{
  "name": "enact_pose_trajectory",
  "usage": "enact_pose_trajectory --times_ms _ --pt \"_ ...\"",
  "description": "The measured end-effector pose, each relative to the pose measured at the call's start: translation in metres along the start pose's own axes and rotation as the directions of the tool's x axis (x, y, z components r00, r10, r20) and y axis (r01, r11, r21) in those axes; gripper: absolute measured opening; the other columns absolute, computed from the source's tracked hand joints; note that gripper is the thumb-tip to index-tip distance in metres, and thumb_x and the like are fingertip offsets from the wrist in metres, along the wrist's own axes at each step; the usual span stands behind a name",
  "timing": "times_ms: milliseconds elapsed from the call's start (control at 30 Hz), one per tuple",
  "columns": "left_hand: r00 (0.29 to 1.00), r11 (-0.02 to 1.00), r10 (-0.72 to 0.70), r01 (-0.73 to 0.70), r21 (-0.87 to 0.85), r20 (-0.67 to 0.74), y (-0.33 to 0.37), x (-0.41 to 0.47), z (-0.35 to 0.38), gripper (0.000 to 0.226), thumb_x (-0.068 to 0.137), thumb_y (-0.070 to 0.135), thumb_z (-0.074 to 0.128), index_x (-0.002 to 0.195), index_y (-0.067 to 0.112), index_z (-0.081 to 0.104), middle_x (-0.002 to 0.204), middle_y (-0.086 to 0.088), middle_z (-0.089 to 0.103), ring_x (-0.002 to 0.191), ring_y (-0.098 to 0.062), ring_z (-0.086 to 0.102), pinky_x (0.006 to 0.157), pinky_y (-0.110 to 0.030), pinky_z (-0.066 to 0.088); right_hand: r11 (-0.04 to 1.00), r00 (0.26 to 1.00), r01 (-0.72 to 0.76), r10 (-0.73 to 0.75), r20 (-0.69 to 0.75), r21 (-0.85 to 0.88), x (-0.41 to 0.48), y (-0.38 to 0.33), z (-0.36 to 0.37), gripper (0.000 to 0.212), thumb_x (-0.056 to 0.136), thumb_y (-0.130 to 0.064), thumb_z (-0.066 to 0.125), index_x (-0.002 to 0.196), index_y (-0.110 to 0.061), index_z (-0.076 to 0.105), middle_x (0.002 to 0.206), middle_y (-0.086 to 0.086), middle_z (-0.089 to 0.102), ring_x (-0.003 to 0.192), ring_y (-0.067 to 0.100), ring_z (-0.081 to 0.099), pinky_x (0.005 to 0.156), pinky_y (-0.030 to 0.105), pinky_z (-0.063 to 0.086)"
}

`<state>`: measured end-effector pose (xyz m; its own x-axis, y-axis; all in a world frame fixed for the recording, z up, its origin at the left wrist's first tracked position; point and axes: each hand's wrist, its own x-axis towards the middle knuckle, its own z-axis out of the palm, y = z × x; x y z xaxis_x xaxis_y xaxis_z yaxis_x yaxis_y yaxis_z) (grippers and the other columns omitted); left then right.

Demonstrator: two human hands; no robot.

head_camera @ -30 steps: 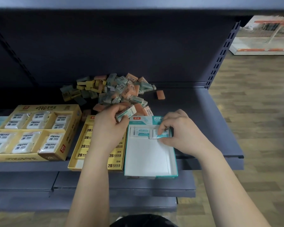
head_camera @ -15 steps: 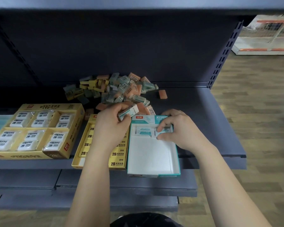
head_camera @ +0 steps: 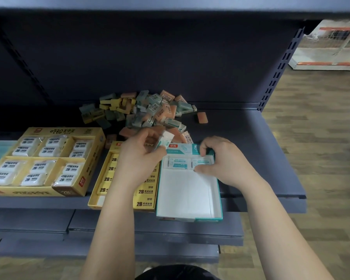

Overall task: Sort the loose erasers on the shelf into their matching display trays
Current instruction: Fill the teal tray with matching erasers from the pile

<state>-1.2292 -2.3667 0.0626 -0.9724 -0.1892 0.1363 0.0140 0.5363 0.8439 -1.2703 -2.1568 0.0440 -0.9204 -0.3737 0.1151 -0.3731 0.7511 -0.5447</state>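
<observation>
R hand [head_camera: 226, 160] is pinched on the corner eraser [head_camera: 201, 162], thumb at its near edge and fingertips over its far edge, seating it in the back-right corner of the teal tray [head_camera: 190, 219]. L hand [head_camera: 137, 158] is clamped round a spare eraser [head_camera: 165, 139] and hovers over the tray's back-left corner, so the hands are apart w/ the tray's back row between them.

The corner eraser lies flat, long axis side to side along the tray's back wall. One more eraser [head_camera: 177, 163] sits just left of it in the same row, same way round. The spare eraser is tilted, its long axis running up and away from the tray and its white end pointing toward the pile [head_camera: 150, 110].

Progress: early, approx. two pieces in, and the rest of the tray floor is bare white. Behind the tray the pile holds many green, yellow and orange erasers (one orange stray [head_camera: 202, 117] lies off to its right). Left of the tray, touching it, a yellow tray [head_camera: 95, 201] looks partly filled, though the L arm hides much of it. Further left stands a big yellow box [head_camera: 38, 191] of wrapped white erasers. Most sorting is left.
</observation>
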Motion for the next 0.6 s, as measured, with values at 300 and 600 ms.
enact_pose_trajectory --times_ms 300,600 --pt "1.000 0.956 0.002 0.002 -0.293 0.014 0.0022 0.0036 -0.0010 0.022 0.089 0.007 0.063 0.100 0.026 0.061 0.102 0.005 0.072 0.092 -0.010 0.071 0.075 -0.033 0.058 0.995 0.999 0.042 -0.042 -0.011 0.086 -0.0001 0.0002 -0.0054 0.017 0.081 -0.025 0.076 0.082 -0.022 0.059 0.090 -0.016 0.054 0.089 0.009 0.050 0.071 0.014 0.037" --pt "0.999 0.954 -0.039 0.028 -0.298 -0.032 0.0019 0.0026 -0.0065 0.017 0.084 0.008 0.070 0.092 0.019 0.060 0.090 -0.008 0.073 0.085 -0.022 0.072 0.077 -0.042 0.060 0.998 0.998 0.042 -0.039 -0.058 0.046 0.0012 -0.0007 -0.0084 0.009 0.086 -0.020 0.068 0.088 -0.027 0.064 0.097 -0.014 0.059 0.087 0.003 0.052 0.066 0.007 0.036"
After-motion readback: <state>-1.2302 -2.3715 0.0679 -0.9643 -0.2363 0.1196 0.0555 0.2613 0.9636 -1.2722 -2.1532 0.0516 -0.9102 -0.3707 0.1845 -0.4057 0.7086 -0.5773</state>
